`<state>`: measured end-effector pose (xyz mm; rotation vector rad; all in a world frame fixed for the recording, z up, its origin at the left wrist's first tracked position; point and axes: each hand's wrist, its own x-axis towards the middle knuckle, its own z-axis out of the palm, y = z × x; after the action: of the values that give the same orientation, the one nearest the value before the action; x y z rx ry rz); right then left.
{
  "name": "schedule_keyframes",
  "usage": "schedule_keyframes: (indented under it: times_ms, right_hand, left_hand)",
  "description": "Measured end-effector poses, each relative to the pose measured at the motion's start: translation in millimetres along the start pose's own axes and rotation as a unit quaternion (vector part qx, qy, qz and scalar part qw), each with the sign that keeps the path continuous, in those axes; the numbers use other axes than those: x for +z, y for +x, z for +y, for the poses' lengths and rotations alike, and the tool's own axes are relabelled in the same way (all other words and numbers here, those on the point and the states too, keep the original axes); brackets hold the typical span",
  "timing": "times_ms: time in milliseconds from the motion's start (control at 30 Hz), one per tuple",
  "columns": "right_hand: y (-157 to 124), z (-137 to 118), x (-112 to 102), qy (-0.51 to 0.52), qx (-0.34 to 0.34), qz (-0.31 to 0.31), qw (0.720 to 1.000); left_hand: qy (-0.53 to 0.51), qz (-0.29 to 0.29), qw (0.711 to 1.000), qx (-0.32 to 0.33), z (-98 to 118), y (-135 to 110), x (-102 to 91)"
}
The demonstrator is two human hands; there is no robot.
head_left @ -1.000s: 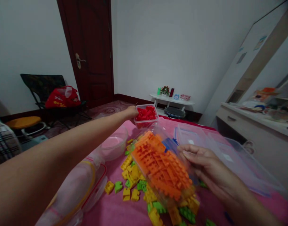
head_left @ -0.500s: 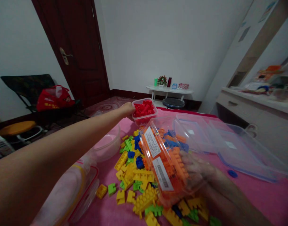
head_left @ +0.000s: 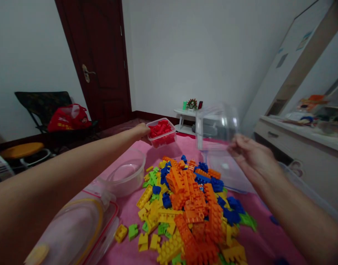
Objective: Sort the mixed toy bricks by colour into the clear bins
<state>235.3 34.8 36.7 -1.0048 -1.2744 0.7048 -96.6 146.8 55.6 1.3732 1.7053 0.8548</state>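
Observation:
My left hand [head_left: 141, 131] reaches far across the pink cloth and grips the near side of a small clear tub of red bricks [head_left: 161, 131]. My right hand [head_left: 250, 156] holds a clear plastic container [head_left: 216, 127] raised above the table, with nothing visible inside it. Below and between my arms lies a big loose heap of orange, blue, yellow and green bricks [head_left: 191, 206].
A clear round bowl [head_left: 126, 176] and a red-rimmed clear box [head_left: 75, 232] sit at the left. Clear lids [head_left: 229, 173] lie under my right hand. Behind are a dark door [head_left: 99, 62], a folding chair with a red bag [head_left: 68, 117], a small white table [head_left: 189, 112] and a dresser [head_left: 304, 147].
My right hand has tipped the orange and blue bricks out onto the heap and lifted the emptied container up and to the right. My left hand stays on the red-brick tub.

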Motion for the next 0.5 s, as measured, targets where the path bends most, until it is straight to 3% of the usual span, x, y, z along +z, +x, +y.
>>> schedule_keyframes:
  times_ms: [67,133,200,333,500]
  right_hand:
    - [38,9,22,-0.064,0.013,0.049,0.997]
    - [66,24,46,-0.221,-0.032,0.009,0.975]
    - [82,42,67,-0.281,-0.053,-0.041,0.957]
    - [84,76,92,-0.313,-0.039,-0.170,0.934]
    - [68,93,97,-0.304,0.018,-0.301,0.904]
  left_hand:
    - [-0.001,0.006,1.000,0.005,-2,-1,-7.2]
    - [-0.002,0.016,1.000,0.008,-4,-3,-13.4]
    - [-0.008,0.027,1.000,0.007,-7,-5,-18.7]
    - [-0.030,0.031,0.999,-0.006,-15,-6,-27.0]
    - [-0.043,0.023,0.999,-0.007,-22,-7,-31.2]
